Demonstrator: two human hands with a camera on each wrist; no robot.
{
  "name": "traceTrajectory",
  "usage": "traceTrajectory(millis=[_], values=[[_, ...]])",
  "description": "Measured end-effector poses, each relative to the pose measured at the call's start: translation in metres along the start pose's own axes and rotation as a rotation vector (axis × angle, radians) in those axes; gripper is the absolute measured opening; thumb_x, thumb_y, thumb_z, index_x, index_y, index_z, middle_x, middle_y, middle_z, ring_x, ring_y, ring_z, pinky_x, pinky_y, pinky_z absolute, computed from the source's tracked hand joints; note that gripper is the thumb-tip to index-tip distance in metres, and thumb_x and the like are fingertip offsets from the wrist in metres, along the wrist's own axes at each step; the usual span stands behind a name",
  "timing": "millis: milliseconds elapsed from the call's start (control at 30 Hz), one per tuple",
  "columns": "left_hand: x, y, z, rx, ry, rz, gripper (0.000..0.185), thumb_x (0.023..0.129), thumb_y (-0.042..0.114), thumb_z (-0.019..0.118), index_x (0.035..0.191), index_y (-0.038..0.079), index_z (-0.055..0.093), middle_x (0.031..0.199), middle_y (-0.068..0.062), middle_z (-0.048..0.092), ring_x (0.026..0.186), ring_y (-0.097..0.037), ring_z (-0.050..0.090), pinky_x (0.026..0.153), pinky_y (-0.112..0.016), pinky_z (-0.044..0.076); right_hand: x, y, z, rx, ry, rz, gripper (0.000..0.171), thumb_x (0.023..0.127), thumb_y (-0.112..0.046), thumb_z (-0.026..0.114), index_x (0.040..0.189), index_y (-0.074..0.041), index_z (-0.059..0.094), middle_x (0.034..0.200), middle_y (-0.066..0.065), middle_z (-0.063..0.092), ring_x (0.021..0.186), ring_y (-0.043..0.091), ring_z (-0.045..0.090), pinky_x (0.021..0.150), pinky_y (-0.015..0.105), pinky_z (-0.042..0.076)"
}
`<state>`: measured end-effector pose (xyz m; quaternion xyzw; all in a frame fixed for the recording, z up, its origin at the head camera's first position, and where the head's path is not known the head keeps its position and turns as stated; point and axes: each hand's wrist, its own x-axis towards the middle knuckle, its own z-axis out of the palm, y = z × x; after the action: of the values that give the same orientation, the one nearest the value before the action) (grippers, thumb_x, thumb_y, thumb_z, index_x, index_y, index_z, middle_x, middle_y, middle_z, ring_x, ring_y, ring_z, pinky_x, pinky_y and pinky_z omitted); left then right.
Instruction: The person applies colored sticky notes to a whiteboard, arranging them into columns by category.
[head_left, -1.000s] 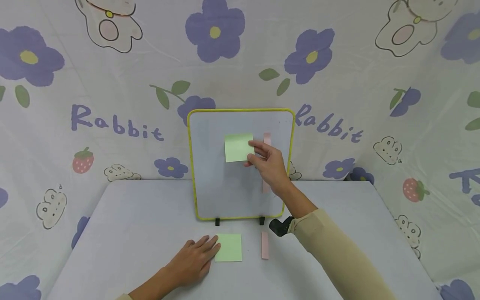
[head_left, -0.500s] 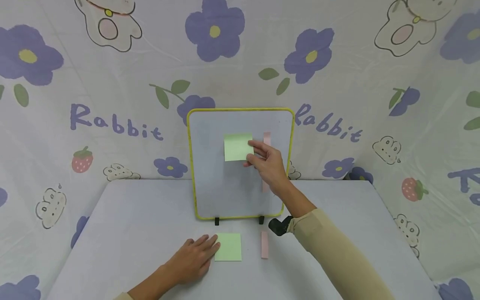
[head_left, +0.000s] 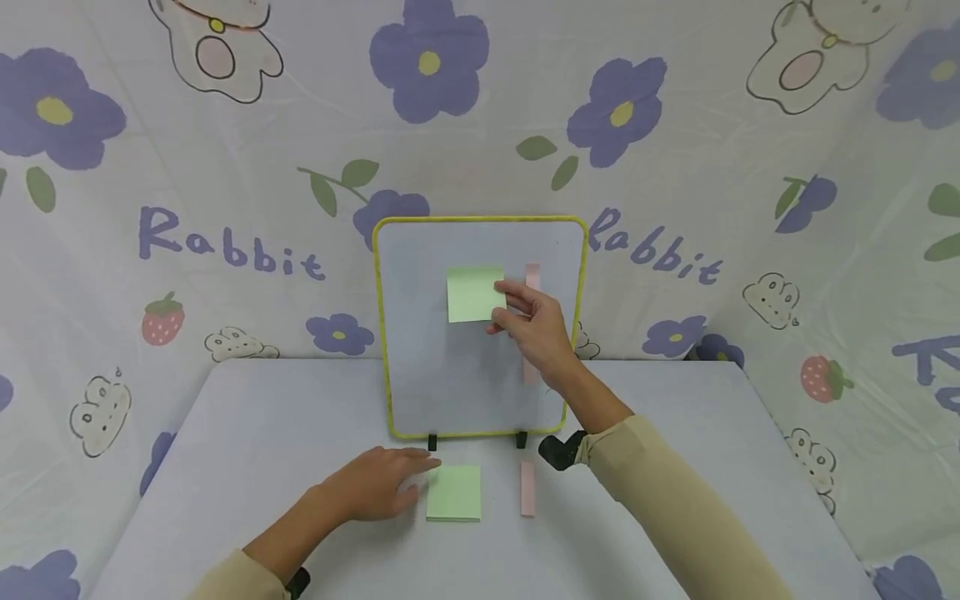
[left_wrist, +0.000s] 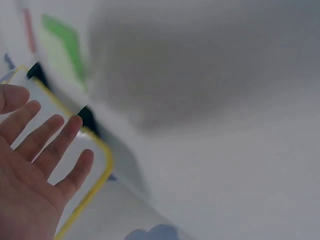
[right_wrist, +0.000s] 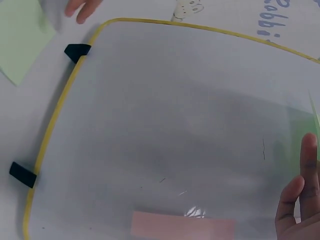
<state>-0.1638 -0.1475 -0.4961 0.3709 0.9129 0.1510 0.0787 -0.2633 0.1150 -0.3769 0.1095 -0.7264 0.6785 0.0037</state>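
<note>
The left hand (head_left: 375,483) has just come up from the green pad (head_left: 453,493), where its fingers were resting half a second ago. Now its fingers are spread apart, as its own wrist view shows, and it holds nothing; it looks to be just above the table (head_left: 690,417), near the pad's top left corner. The pad lies flat on the table, and a pink strip (head_left: 528,490) lies to the right of it. The right hand (head_left: 536,329) has not really moved. It pinches the right edge of the green note (head_left: 472,296) between its thumb and fingers. The note is at the upper middle of the white board (head_left: 420,375), beside some pink paper (head_left: 532,273). I can't tell how much of the note touches the board. I think this means the pad no longer needs holding, so the left hand is free to help with the note.
</note>
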Motion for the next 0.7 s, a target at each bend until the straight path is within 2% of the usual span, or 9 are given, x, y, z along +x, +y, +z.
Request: traceTrajectory(millis=[33, 100, 267, 333, 400, 467, 533, 700], values=[[0.003, 0.001, -0.006, -0.007, 0.026, 0.005, 0.039, 0.095, 0.014, 0.058, 0.134, 0.010, 0.064, 0.134, -0.011, 0.063, 0.113, -0.027, 0.065, 0.092, -0.046, 0.052, 0.000, 0.000, 0.000, -0.001, 0.000, -0.002, 0.044, 0.096, -0.002, 0.061, 0.140, -0.003, 0.055, 0.133, 0.015, 0.063, 0.074, 0.011, 0.070, 0.090, 0.044, 0.051], [0.011, 0.003, -0.021, -0.002, 0.131, 0.040, 0.035, 0.094, 0.009, 0.059, 0.128, 0.008, 0.067, 0.128, -0.009, 0.067, 0.107, -0.024, 0.068, 0.089, -0.042, 0.054, 0.000, -0.001, 0.000, -0.006, 0.000, -0.005, 0.043, 0.097, -0.002, 0.061, 0.140, -0.002, 0.055, 0.133, 0.015, 0.063, 0.074, 0.011, 0.070, 0.090, 0.045, 0.051], [0.036, 0.014, -0.062, 0.101, 0.499, 0.119, 0.029, 0.089, 0.002, 0.061, 0.115, 0.005, 0.074, 0.112, -0.008, 0.073, 0.094, -0.022, 0.071, 0.072, -0.035, 0.057, 0.000, -0.001, 0.000, -0.030, 0.002, -0.006, 0.044, 0.097, -0.004, 0.061, 0.140, -0.004, 0.055, 0.133, 0.013, 0.063, 0.075, 0.009, 0.070, 0.079, 0.036, 0.051], [0.047, 0.018, -0.077, 0.141, 0.634, 0.132, 0.030, 0.088, 0.000, 0.059, 0.113, 0.004, 0.074, 0.110, -0.009, 0.073, 0.094, -0.024, 0.071, 0.072, -0.037, 0.057, 0.000, -0.001, 0.000, -0.037, 0.006, -0.004, 0.043, 0.097, -0.005, 0.062, 0.140, -0.005, 0.055, 0.133, 0.012, 0.064, 0.075, 0.009, 0.070, 0.076, 0.034, 0.049], [0.057, 0.020, -0.087, 0.171, 0.736, 0.129, 0.034, 0.087, -0.003, 0.057, 0.116, 0.002, 0.072, 0.113, -0.011, 0.072, 0.100, -0.027, 0.070, 0.079, -0.041, 0.057, 0.000, -0.001, 0.001, -0.037, 0.010, -0.003, 0.043, 0.097, -0.005, 0.062, 0.140, -0.005, 0.055, 0.132, 0.012, 0.064, 0.075, 0.009, 0.070, 0.075, 0.033, 0.049], [0.065, 0.020, -0.094, 0.197, 0.799, 0.109, 0.039, 0.088, -0.005, 0.053, 0.124, 0.001, 0.068, 0.122, -0.013, 0.069, 0.110, -0.029, 0.066, 0.086, -0.044, 0.054, 0.000, 0.000, 0.002, -0.031, 0.010, -0.004, 0.043, 0.097, -0.005, 0.062, 0.140, -0.003, 0.055, 0.132, 0.013, 0.064, 0.075, 0.009, 0.070, 0.076, 0.034, 0.050], [0.072, 0.019, -0.098, 0.236, 0.825, 0.073, 0.047, 0.088, -0.007, 0.050, 0.133, 0.002, 0.062, 0.134, -0.013, 0.063, 0.122, -0.030, 0.059, 0.091, -0.047, 0.050, 0.001, 0.002, 0.003, -0.027, 0.010, -0.008, 0.044, 0.097, -0.004, 0.062, 0.140, -0.002, 0.054, 0.132, 0.015, 0.064, 0.075, 0.009, 0.070, 0.078, 0.034, 0.051], [0.090, 0.014, -0.102, 0.419, 0.804, -0.010, 0.064, 0.087, -0.007, 0.050, 0.149, 0.006, 0.045, 0.154, -0.008, 0.043, 0.143, -0.028, 0.037, 0.105, -0.054, 0.039, 0.000, 0.003, 0.003, -0.048, 0.018, -0.023, 0.044, 0.097, -0.005, 0.062, 0.140, -0.002, 0.054, 0.132, 0.016, 0.063, 0.075, 0.008, 0.070, 0.075, 0.032, 0.051]])
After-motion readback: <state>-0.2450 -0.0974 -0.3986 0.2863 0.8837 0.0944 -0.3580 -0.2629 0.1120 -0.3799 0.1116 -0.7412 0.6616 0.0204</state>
